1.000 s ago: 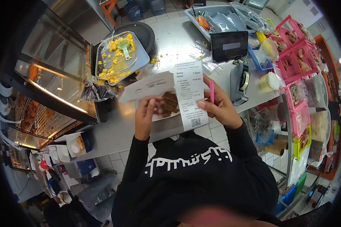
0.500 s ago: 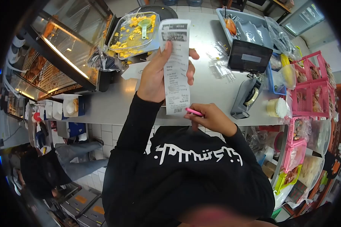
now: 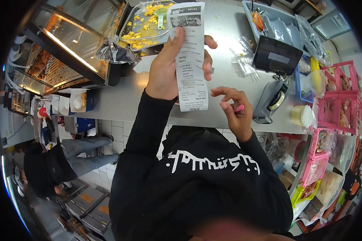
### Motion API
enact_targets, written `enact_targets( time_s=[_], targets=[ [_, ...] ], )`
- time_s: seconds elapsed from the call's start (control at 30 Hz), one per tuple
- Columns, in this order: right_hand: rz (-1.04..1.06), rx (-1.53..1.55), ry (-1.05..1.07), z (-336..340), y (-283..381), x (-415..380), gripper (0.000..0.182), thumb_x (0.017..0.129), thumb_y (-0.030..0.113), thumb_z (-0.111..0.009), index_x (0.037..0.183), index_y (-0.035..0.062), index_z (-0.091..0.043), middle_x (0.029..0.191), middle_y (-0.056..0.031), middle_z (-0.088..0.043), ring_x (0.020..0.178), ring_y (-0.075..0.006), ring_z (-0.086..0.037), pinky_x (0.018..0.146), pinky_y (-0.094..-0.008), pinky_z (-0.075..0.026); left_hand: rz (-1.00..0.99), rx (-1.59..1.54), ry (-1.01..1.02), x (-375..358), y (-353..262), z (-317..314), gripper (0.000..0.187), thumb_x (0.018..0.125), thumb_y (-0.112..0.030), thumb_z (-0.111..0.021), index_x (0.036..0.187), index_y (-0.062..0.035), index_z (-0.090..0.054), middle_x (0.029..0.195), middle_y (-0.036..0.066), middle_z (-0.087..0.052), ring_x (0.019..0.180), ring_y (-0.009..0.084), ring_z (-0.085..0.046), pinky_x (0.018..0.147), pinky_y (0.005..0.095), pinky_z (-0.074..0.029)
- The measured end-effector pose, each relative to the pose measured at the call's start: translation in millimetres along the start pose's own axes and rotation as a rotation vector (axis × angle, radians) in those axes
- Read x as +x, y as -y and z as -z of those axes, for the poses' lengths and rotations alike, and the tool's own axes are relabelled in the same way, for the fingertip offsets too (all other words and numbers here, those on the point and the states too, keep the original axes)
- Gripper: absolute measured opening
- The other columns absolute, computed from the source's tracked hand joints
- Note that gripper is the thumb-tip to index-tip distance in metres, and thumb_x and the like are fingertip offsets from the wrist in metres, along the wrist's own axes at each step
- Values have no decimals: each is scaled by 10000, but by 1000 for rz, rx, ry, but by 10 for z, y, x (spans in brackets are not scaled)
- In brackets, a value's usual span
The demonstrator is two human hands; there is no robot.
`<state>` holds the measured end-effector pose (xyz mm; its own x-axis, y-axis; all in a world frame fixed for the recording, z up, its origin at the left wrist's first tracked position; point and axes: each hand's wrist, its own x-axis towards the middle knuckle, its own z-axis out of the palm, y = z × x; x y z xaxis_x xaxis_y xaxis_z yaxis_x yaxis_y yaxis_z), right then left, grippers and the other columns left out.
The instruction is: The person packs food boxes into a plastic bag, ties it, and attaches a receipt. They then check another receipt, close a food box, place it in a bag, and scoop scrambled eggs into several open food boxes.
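Observation:
My left hand (image 3: 165, 74) holds a long printed paper receipt (image 3: 191, 84) upright above the steel counter. The thumb presses on its front, and the fingertips show past its right edge. Just right of the receipt's lower end is my right hand (image 3: 238, 114), with a pink pen (image 3: 239, 108) tucked in the curled fingers. Its index finger and thumb stand apart from each other and do not touch the paper. Most of the pen is hidden by the hand. A white piece of paper or card (image 3: 144, 64) lies behind my left wrist.
A wire-rack tray (image 3: 142, 28) with yellow food bits and a green scoop (image 3: 161, 19) is at the back left, beside a lit food warmer (image 3: 74, 40). To the right are a tablet (image 3: 277, 56), a tape dispenser (image 3: 269, 102) and pink baskets (image 3: 338, 106). Another person (image 3: 48, 168) stands at left.
My right hand has moved from the receipt's bottom edge to the right and turned upward, with the pen now tucked into the fingers. The receipt stays in my left hand; the view has shifted slightly.

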<state>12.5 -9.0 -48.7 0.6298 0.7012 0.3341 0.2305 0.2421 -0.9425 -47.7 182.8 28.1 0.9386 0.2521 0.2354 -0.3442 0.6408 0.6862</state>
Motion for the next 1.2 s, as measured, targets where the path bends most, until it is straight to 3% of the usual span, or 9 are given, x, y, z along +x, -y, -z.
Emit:
enact_targets(
  time_s=[0.13,0.23,0.37,0.57,0.67,0.87,0.9,1.03,1.2],
  targets=[
    [-50,-127,136,18,330,27,372,778,-51,-689,1126,63,-618,1110,-89,-641,819,-148,-614,614,-228,-475,73,-32,105,15,182,94,500,1021,-445,-268,1186,-12,-457,1035,175,-579,813,218,-641,635,332,-575],
    [-16,-204,134,0,199,-23,446,797,-61,-658,1218,70,-595,1181,-109,-608,865,-163,-602,675,-250,-489,83,139,-98,-32,266,-69,483,1020,-315,-373,1396,-23,-297,1182,162,-538,927,238,-602,779,354,-526],
    [-215,-147,-7,88,-71,-226,447,825,-65,-617,1253,57,-577,1213,-125,-583,916,-175,-591,762,-274,-487,-647,1368,-392,-189,747,262,602,875,13,-571,1401,14,-279,1284,187,-498,1180,292,-499,969,358,-426],
    [-593,-135,-142,313,-846,-725,412,840,10,-619,1248,11,-561,1193,-102,-595,786,-105,-604,735,-253,-479,99,1339,121,-897,1663,550,626,859,-79,-619,1403,-25,-315,1398,185,-417,1311,322,-393,1069,439,-334],
    [-630,-313,-95,387,-1119,-925,355,870,10,-590,1225,16,-574,1161,-108,-618,828,-121,-634,715,-261,-495,238,1464,95,-1059,2101,956,694,824,-165,-679,1413,-66,-326,1430,131,-402,1354,306,-342,1108,472,-275],
    [-650,-62,-465,618,-926,-642,359,1011,266,-386,1142,-8,-580,1038,-164,-658,828,-188,-677,652,-269,-528,287,1510,130,-1049,2127,1048,835,785,-275,-718,1452,-89,-251,1473,72,-367,1382,245,-311,1137,457,-231],
    [-617,-92,-441,656,-968,-654,436,1023,340,-323,1043,-16,-573,890,-143,-666,679,-151,-655,579,-244,-501,294,1498,124,-1049,2135,1049,831,781,-267,-723,1447,-86,-260,1475,69,-366,1384,250,-309,1135,466,-227],
    [-748,-33,-293,652,-1098,-707,340,1003,291,-444,836,14,-547,605,-46,-579,533,-77,-548,467,-223,-410,312,1553,124,-1038,2153,1037,850,778,-311,-717,1455,-88,-255,1483,32,-359,1386,206,-302,1147,434,-227],
    [-572,-385,-218,488,-1349,-569,224,890,150,-647,732,27,-547,604,-50,-561,510,-123,-552,473,-268,-411,304,1569,130,-1041,2151,1032,856,770,-318,-722,1452,-80,-262,1488,21,-356,1392,195,-293,1148,425,-222]
  ],
)
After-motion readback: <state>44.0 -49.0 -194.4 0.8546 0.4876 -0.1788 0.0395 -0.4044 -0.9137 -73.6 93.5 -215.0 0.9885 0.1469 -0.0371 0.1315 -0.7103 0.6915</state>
